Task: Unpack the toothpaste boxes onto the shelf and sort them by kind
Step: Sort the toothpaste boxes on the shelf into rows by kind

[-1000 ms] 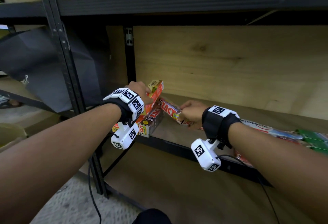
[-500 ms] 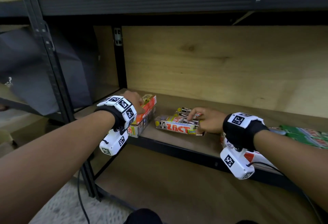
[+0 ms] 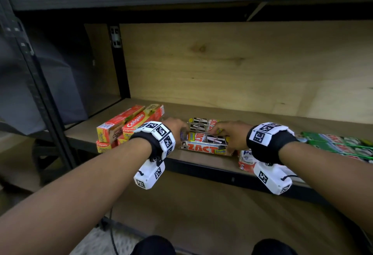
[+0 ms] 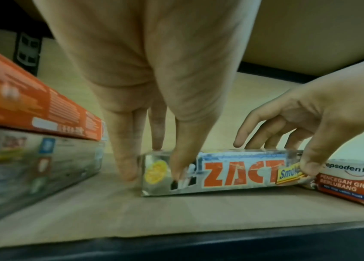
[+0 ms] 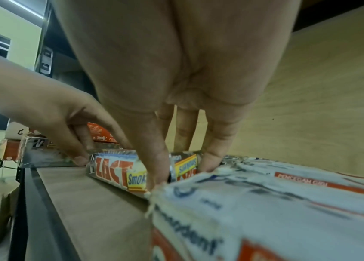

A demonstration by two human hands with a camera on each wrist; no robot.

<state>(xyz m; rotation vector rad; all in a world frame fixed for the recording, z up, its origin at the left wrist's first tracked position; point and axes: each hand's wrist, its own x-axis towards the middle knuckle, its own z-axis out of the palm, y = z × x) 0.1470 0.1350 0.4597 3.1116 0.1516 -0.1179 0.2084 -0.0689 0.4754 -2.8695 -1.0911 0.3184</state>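
Several silver Zact toothpaste boxes (image 3: 203, 142) lie side by side mid-shelf. My left hand (image 3: 177, 131) pinches the left end of the front Zact box (image 4: 239, 173), thumb on its front face and fingers (image 4: 127, 167) down at its end. My right hand (image 3: 224, 137) pinches the same box (image 5: 111, 169) near its right end, with the thumb (image 5: 158, 169) in front and fingers behind. Red Colgate boxes (image 3: 129, 125) are stacked at the left. In the left wrist view another silver Zact box (image 4: 20, 167) lies under an orange box (image 4: 31, 106).
White and red Pepsodent boxes (image 3: 245, 157) lie just right of the Zact boxes, touching the front one. Green boxes (image 3: 339, 143) lie further right. The shelf (image 3: 201, 161) has a black front rail, a plywood back wall and a black upright post (image 3: 119, 63) at its left.
My right hand brought a Zact box down onto the shelf beside the others. My left hand left the Colgate stack and moved right to that box's left end.
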